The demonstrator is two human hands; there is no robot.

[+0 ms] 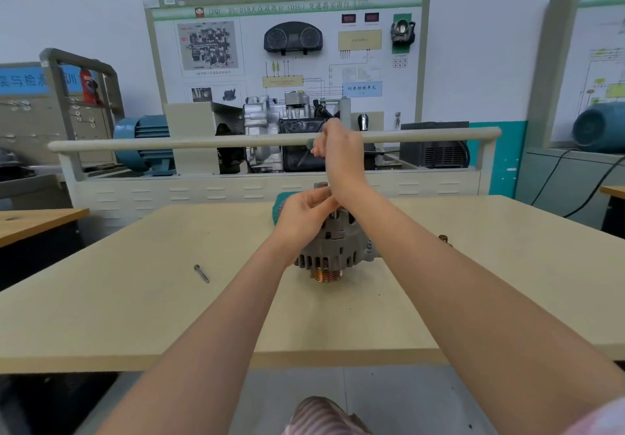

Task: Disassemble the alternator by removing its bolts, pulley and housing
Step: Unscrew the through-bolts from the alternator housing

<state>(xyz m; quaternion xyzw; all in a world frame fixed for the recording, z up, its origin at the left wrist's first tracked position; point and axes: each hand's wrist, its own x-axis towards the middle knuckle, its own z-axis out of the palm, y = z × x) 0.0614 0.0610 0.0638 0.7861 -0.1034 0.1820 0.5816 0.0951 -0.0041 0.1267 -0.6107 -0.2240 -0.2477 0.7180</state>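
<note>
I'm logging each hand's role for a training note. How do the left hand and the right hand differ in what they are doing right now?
The left hand sits low, its fingers pinching at the top of the alternator; the right hand is raised well above it. The left hand touches the alternator, while the right hand grips a slim tool handle pointing down toward it. Both work over the same spot of the alternator, which stands pulley-down on the table.

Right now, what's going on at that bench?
A person is taking apart an alternator that lies on the table with its pulley facing them. The right hand grips a screwdriver-like tool upright over the top of the housing, while the left hand pinches near the tool's tip at the alternator. One long bolt already lies loose on the table to the left.
</note>
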